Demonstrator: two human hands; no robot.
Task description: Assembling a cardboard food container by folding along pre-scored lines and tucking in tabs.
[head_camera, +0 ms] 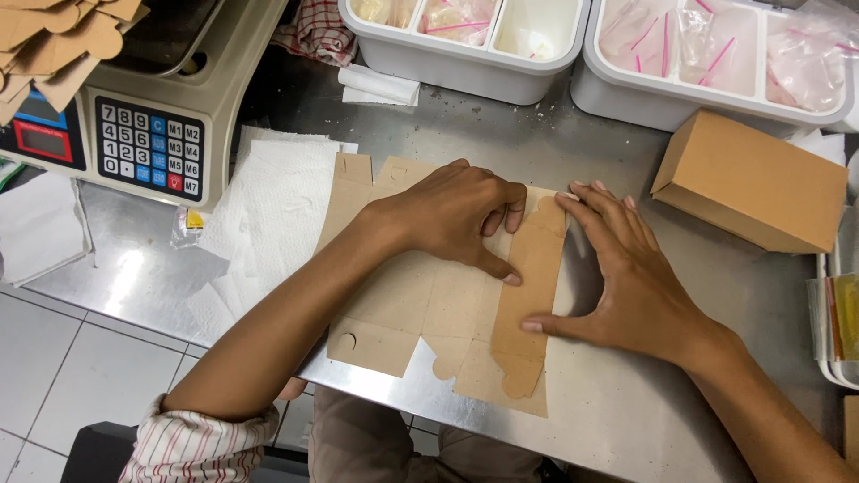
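Note:
A flat brown cardboard box blank (394,304) lies on the steel table (626,402), partly over its near edge. My left hand (456,215) presses down on the blank's middle, index finger along a crease. My right hand (626,277) lies flat with fingers apart, against the outer edge of the blank's right panel (528,295), which is folded up and over. Neither hand grips anything.
A folded brown cardboard box (752,183) sits at the right. Two white bins (465,40) (707,63) with small plastic bags stand at the back. A weighing scale (152,107) with a keypad is at the left, white paper towels (268,224) beside it, cardboard blanks (63,36) stacked on top.

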